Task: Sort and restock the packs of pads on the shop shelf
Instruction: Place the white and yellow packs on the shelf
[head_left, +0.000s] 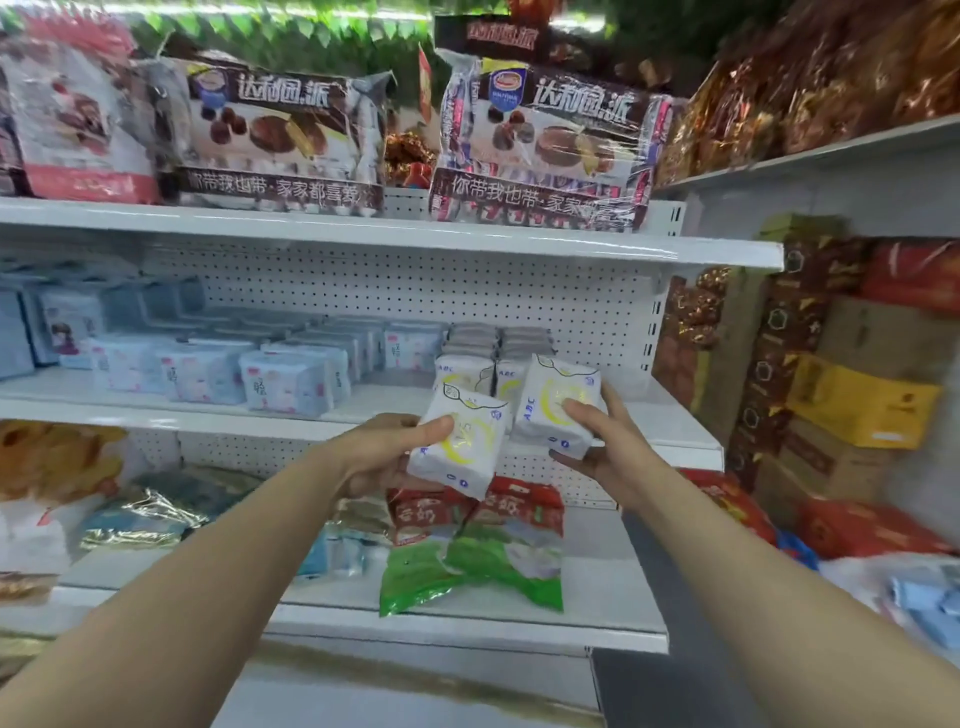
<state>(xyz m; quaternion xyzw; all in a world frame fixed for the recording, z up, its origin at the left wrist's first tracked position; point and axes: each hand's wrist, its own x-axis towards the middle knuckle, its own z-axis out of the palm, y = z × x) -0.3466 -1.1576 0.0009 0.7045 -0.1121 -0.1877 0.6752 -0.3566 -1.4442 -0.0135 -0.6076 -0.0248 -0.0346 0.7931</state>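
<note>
Facing labels forward, packs (457, 447) gripped in the left hand (379, 452) and right hand (608, 441) are to be seated flush before the shelved stack (467, 370).

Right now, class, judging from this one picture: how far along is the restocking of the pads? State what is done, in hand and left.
Done: blue packs stand in rows on the middle shelf, white packs stacked to their right. In hand: the left hand grips the left-hand pack, the right hand the right-hand pack, both before that stack. Left: neither is shelved yet; they probably go on or beside it.
</note>
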